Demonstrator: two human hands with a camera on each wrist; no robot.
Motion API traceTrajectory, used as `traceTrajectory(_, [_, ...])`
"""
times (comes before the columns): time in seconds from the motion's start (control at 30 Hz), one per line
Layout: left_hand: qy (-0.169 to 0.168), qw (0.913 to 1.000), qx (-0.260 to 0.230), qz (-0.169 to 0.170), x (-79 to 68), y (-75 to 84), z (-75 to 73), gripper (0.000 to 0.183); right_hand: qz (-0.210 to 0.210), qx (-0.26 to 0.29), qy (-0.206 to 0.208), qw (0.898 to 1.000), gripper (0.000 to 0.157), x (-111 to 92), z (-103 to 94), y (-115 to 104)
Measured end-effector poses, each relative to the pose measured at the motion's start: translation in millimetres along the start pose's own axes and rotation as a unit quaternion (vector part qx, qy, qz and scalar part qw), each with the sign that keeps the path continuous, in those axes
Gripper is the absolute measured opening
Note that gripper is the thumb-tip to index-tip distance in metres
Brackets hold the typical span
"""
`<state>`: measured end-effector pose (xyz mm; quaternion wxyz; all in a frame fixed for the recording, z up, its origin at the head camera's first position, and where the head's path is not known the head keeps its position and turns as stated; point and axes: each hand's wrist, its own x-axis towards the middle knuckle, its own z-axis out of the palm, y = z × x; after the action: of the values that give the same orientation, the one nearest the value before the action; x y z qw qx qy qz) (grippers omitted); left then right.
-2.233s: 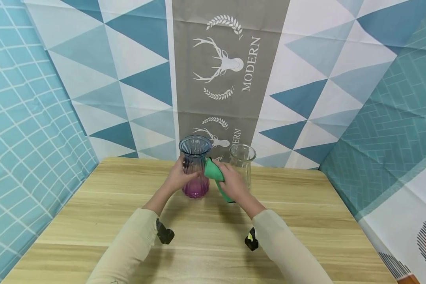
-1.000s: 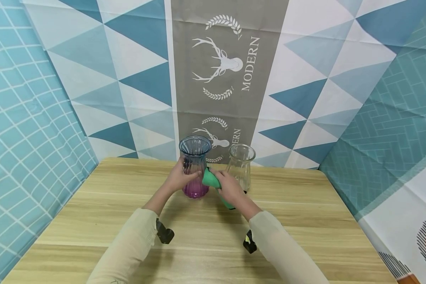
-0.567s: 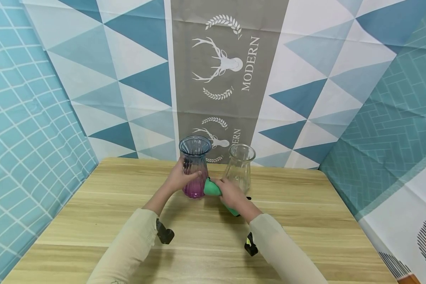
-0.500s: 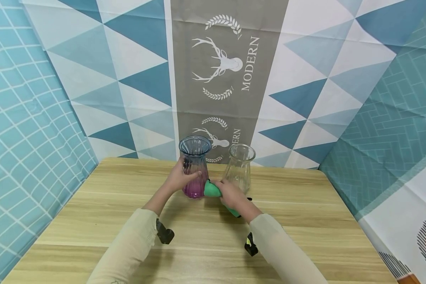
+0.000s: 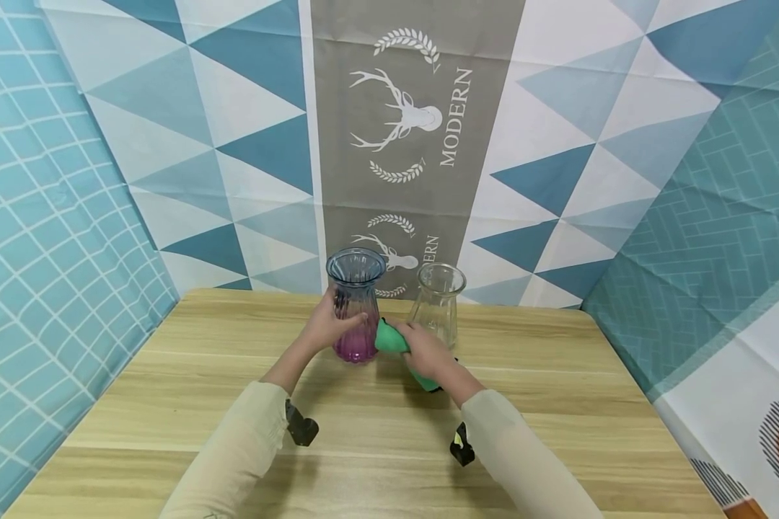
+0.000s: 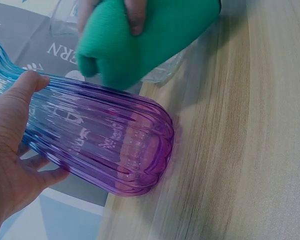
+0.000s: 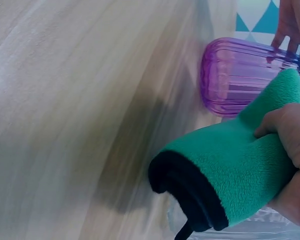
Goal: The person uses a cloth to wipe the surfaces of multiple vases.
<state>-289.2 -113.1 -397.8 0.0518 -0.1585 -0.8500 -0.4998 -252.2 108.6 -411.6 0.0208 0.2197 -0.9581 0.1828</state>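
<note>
A ribbed glass vase (image 5: 355, 339), blue at the top and fading to purple below, stands upright near the table's back edge. My left hand (image 5: 324, 324) grips its middle from the left, thumb across the front, as the left wrist view also shows on the vase (image 6: 100, 130). My right hand (image 5: 428, 353) holds a folded green cloth (image 5: 391, 337) with a dark edge. In the left wrist view the cloth (image 6: 140, 40) meets the vase's right side. The cloth (image 7: 225, 155) hangs down below my right hand (image 7: 292, 150) in the right wrist view.
A clear glass vase (image 5: 436, 313) stands just right of the cloth, partly behind my right hand. The wooden table (image 5: 389, 447) ends at a patterned wall covering (image 5: 422, 144). Tile-patterned sheets (image 5: 52, 187) line the sides.
My right hand with the cloth has moved down along the vase's right side over two seconds, then slightly back up. My left hand and the coloured vase stay in place.
</note>
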Motion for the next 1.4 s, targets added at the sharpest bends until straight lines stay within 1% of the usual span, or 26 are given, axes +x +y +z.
traceTrajectory(0.13, [0.002,1.0,0.005,-0.002,-0.2,0.8,0.5,0.09,-0.001,0.018,0.03,0.999,0.069,2,-7.0,-1])
traceTrajectory(0.33, [0.008,0.9999,0.011,0.002,-1.2,2.1,0.5,0.088,0.003,0.024,0.092,0.995,0.071,7,-17.3,-8])
traceTrajectory(0.5, [0.005,0.9999,0.012,0.005,-1.1,1.9,-0.6,0.088,0.007,0.049,0.128,0.991,0.074,8,-22.4,-15])
traceTrajectory(0.67, [0.005,0.9999,0.015,0.004,-0.3,0.7,-1.2,0.087,0.001,0.065,0.177,0.982,0.075,11,-23.9,-21])
traceTrajectory(0.77, [0.005,0.9999,0.012,0.006,0.0,0.3,-1.4,0.087,-0.002,0.068,0.192,0.979,0.077,13,-23.4,-23])
traceTrajectory(0.93, [0.004,0.9999,0.006,0.008,0.1,0.1,-1.3,0.086,-0.006,0.065,0.186,0.98,0.077,15,-20.6,-25])
traceTrajectory(1.0, [0.003,1.0,0.002,0.008,0.4,-0.2,-0.8,0.085,-0.004,0.065,0.178,0.982,0.076,15,-19.1,-25])
traceTrajectory(1.13, [0.004,0.9998,-0.009,0.019,1.2,-1.5,0.2,0.084,-0.002,0.056,0.161,0.985,0.073,15,-16.0,-24])
traceTrajectory(1.23, [0.003,0.9996,-0.012,0.024,1.4,-1.7,0.5,0.084,-0.003,0.044,0.142,0.989,0.071,13,-13.7,-22])
traceTrajectory(1.4, [0.001,0.9999,-0.007,0.013,0.6,-0.6,0.6,0.084,0.006,0.032,0.095,0.995,0.067,10,-10.5,-19])
